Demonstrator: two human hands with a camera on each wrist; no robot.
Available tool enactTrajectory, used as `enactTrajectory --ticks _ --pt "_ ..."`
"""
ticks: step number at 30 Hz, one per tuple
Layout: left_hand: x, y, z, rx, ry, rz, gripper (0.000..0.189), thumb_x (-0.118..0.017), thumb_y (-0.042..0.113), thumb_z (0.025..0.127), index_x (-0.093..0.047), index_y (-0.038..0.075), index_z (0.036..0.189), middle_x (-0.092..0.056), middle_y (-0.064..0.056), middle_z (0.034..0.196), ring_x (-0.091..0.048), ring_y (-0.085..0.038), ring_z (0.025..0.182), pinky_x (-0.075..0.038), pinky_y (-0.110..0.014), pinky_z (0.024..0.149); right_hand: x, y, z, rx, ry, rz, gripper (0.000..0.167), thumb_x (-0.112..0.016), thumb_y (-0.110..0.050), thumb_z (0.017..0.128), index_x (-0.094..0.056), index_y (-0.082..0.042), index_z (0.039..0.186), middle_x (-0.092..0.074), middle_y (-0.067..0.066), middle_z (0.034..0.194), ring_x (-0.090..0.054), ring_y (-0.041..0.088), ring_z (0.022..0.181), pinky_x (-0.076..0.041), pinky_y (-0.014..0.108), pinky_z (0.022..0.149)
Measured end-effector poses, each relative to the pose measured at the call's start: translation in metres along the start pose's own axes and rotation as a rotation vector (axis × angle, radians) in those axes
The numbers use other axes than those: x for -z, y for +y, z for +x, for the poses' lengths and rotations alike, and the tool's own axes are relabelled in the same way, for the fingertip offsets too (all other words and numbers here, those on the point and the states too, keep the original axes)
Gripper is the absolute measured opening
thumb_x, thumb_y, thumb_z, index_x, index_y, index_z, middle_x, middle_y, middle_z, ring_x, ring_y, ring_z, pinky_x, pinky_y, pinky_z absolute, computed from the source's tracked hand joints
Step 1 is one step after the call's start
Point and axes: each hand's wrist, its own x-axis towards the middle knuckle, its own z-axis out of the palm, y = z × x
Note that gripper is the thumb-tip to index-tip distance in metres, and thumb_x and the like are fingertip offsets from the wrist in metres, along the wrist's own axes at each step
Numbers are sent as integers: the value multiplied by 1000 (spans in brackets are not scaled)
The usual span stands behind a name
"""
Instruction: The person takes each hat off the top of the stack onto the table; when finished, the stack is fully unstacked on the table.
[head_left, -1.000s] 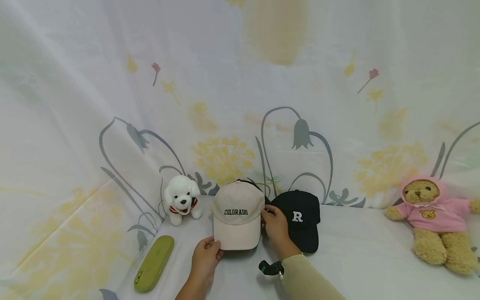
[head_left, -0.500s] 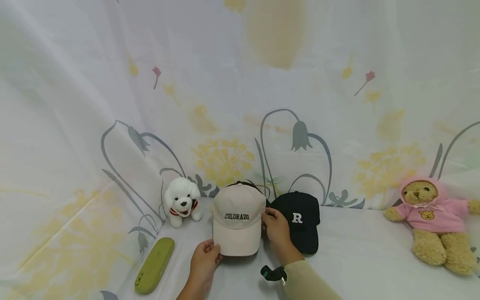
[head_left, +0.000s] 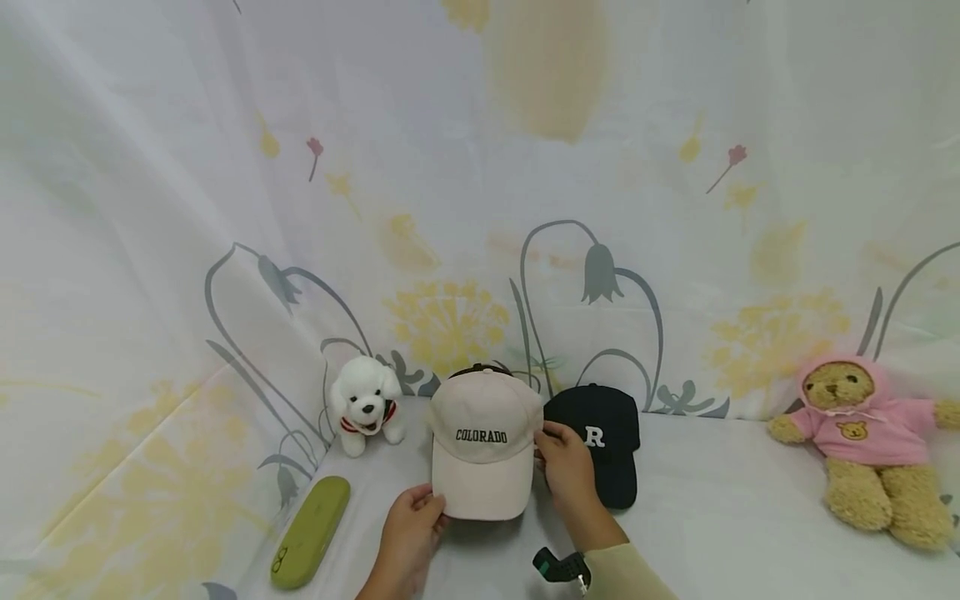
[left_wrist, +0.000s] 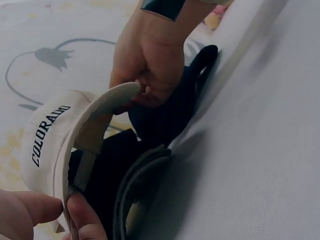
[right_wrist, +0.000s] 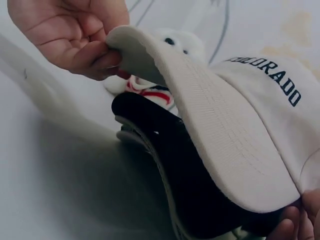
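Note:
Both hands hold a beige baseball cap [head_left: 482, 450] lettered COLORADO, its brim toward me. My left hand [head_left: 411, 533] pinches the brim's left corner between thumb and fingers. On the opposite side, my right hand [head_left: 567, 467] grips the cap's edge where brim meets crown. Below the beige cap in the right wrist view lie stacked dark caps [right_wrist: 192, 180], their brims layered; in the head view they are mostly hidden behind it. A black cap [head_left: 603, 408] with a white R stands just right, partly covered by my right hand.
A white plush dog [head_left: 365, 400] with a striped collar sits left of the caps. Nearer on that side lies a green glasses case [head_left: 311, 532]. Far right, a teddy bear [head_left: 862, 450] wears a pink hoodie. A patterned curtain [head_left: 450, 192] rises behind the white table surface [head_left: 712, 517].
The beige cap has come slightly toward me and to the right, its brim lower in view. Both hands have moved with it, keeping their hold. The surrounding things stay in place.

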Motion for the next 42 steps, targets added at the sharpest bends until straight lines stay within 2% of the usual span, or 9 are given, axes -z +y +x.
enactTrajectory --ticks 7,12,19,27,34,42 --pt "-6 3 -15 5 -27 51 45 -61 4 102 -43 -13 139 -55 -8 103 -58 -17 82 -55 -30 72 15 -2 -13 -11 13 36 33 -66 -17 104 -63 -1 132 -70 0 95 -63 14 82 -57 25 70" --pt "-13 1 -18 -17 -55 70 44 -63 3 101 -45 -12 138 -57 -11 105 -60 -18 83 -55 -31 74 29 -4 -20 -12 32 53 34 -67 -17 104 -62 -1 133 -70 -3 94 -63 10 81 -55 22 69" --pt "-29 3 -30 -29 -88 110 43 -66 3 99 -48 -10 135 -59 -12 103 -60 -19 81 -55 -32 73 56 -8 -31 -4 64 66 36 -64 -14 105 -58 1 136 -68 -6 93 -62 8 81 -55 22 69" --pt "-52 -4 -32 -21 -120 133 39 -68 3 98 -52 -8 132 -59 -13 104 -61 -19 83 -57 -32 74 82 -11 -42 -1 124 50 32 -63 -12 105 -59 2 133 -69 -7 90 -63 7 81 -57 19 69" --pt "-71 -9 -38 -29 -176 142 38 -69 3 97 -53 -9 130 -58 -14 104 -60 -19 83 -58 -32 74 109 -10 -48 -24 176 29 35 -63 -16 105 -57 0 136 -70 -6 91 -63 6 79 -57 19 69" --pt "-95 -14 -46 -27 -257 211 39 -71 4 96 -54 -7 130 -55 -14 104 -62 -18 84 -61 -32 74 143 -11 -59 -44 245 -34 39 -61 -21 107 -55 -2 141 -72 -7 99 -64 7 82 -59 19 73"
